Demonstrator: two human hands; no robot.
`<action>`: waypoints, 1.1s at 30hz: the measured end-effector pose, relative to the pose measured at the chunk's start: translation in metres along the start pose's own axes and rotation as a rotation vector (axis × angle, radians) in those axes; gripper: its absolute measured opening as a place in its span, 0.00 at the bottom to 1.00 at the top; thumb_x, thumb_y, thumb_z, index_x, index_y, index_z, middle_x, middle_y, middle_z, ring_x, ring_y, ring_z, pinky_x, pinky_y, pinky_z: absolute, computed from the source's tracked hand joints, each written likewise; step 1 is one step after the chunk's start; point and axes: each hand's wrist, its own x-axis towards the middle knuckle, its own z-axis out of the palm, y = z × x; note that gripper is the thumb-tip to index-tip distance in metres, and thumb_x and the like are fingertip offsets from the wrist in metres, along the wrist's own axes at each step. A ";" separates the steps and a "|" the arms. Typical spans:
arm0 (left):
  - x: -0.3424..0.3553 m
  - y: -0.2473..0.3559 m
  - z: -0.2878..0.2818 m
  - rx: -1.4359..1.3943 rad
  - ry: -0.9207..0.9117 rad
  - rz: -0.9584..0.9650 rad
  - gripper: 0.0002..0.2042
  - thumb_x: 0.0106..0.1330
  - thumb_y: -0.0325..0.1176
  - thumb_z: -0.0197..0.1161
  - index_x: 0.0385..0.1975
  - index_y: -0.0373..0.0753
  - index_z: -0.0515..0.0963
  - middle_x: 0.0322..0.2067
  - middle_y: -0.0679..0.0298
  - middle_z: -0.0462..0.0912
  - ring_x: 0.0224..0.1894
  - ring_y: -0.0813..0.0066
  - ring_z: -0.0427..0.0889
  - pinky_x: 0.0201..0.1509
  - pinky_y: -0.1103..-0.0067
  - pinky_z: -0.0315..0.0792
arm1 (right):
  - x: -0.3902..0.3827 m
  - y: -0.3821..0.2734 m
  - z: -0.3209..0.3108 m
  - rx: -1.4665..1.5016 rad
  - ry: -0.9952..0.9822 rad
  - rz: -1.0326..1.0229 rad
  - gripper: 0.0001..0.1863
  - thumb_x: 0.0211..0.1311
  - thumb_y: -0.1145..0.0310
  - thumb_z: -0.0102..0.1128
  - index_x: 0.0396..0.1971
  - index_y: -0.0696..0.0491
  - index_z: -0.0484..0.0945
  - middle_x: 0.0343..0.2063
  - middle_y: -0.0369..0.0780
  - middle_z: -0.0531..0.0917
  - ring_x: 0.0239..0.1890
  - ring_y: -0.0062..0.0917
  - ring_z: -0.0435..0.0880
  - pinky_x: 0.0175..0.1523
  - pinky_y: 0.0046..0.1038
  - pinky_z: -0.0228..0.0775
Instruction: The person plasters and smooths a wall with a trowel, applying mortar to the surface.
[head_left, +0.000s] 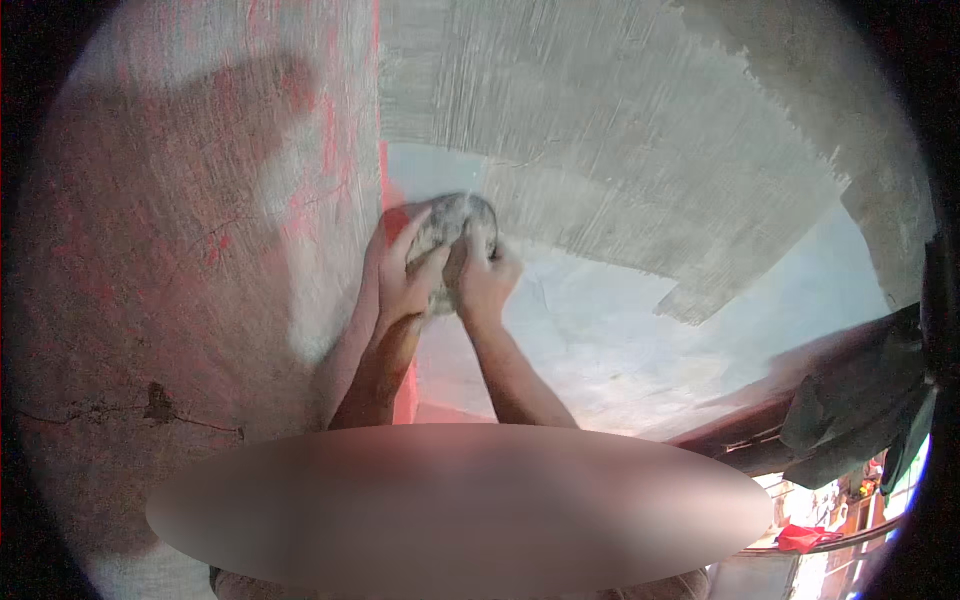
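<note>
Both forearms reach up toward a wall corner, and my hands meet around a rounded, mottled dark grey and yellowish thing (438, 235). Its kind cannot be made out. My left hand (402, 275) wraps its left side, fingers along the edge and thumb over the face. At its right side my right hand (487, 278) is closed, with a finger or thumb pointing up across it. A faint pale streak shows above these fingertips, too blurred to name. Behind the hands is a pale blue-white patch of wall (430, 163), beside a red strip (405, 385) along the corner.
A rough wall (150, 300) with red smears and a crack stands at left, bearing my shadow. To the right, brushed grey coating (600, 120) covers part of a pale wall. Dark cloth (850, 390) hangs at far right, above a red item (805, 538). A blurred oval hides the lower middle.
</note>
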 end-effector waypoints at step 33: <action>0.041 0.029 -0.007 -0.251 -0.032 0.081 0.25 0.67 0.21 0.65 0.65 0.27 0.73 0.53 0.57 0.85 0.57 0.73 0.81 0.64 0.77 0.72 | 0.039 -0.023 0.019 0.312 -0.052 -0.037 0.16 0.66 0.65 0.66 0.23 0.63 0.80 0.17 0.36 0.78 0.23 0.17 0.73 0.28 0.30 0.66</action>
